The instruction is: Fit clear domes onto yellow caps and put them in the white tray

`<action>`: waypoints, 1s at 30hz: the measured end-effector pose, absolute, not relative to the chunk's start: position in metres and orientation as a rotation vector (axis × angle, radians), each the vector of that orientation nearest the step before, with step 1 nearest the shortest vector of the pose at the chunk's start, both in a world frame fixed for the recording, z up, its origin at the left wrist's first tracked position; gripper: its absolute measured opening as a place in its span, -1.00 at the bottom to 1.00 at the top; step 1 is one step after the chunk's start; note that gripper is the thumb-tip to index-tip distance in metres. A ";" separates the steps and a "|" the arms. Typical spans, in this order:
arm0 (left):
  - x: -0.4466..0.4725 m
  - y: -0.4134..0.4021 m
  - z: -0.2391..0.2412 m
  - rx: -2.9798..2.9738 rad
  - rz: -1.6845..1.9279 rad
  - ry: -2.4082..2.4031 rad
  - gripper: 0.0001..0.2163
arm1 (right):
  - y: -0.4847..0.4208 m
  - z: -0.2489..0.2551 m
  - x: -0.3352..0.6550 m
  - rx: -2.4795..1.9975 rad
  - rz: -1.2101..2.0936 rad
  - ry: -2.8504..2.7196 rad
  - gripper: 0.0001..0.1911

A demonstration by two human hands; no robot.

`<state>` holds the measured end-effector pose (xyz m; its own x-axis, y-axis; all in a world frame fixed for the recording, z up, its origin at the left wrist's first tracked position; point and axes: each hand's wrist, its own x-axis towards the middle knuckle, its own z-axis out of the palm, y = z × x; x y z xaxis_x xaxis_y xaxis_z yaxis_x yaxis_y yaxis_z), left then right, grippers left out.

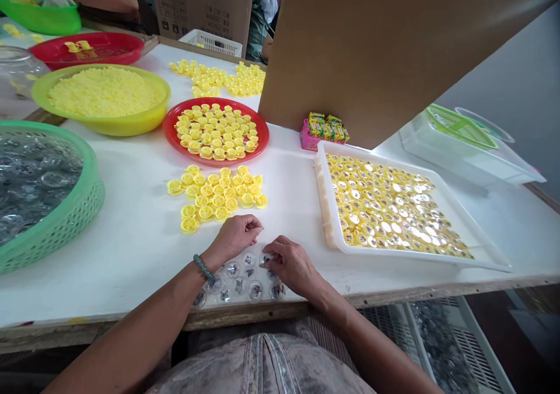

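My left hand (pixel 235 240), with a green bead bracelet at the wrist, is closed in a pinch just above the table; whatever is between the fingertips is too small to make out. Beside it, my right hand (pixel 292 264) reaches down with thumb and fingers closed around the edge of a clear round cap (pixel 265 259). More clear round caps with small dark pictures (pixel 255 290) lie in rows near the table edge, below both hands. Just beyond my left hand sits a cluster of small yellow cups (pixel 213 192) with round tops.
A white tray (pixel 321 195) full of yellow pieces stands right, near a pink box (pixel 310 138) of small packets. Yellow cups fill a red plate (pixel 172 140). Left are a yellow basin (pixel 144 114) and green basket (pixel 90 207). A cardboard sheet (pixel 350 49) rises behind; a gloved co-worker sits far left.
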<state>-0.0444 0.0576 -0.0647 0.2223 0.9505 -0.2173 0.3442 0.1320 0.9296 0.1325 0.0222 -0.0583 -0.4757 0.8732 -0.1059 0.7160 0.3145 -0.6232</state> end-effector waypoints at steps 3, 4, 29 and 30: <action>-0.045 0.058 -0.064 1.409 0.697 1.325 -0.84 | 0.024 -0.054 0.131 -1.455 0.880 -2.347 -0.79; -0.045 0.058 -0.064 1.413 0.696 1.326 -0.84 | 0.024 -0.053 0.131 -1.457 0.881 -2.352 -0.78; -0.033 0.062 -0.053 1.077 0.970 1.184 -0.82 | 0.071 -0.068 0.122 -1.065 1.452 -1.079 -0.84; -0.033 0.062 -0.052 1.048 0.982 1.175 -0.81 | 0.070 -0.067 0.123 -1.057 1.443 -1.121 -0.83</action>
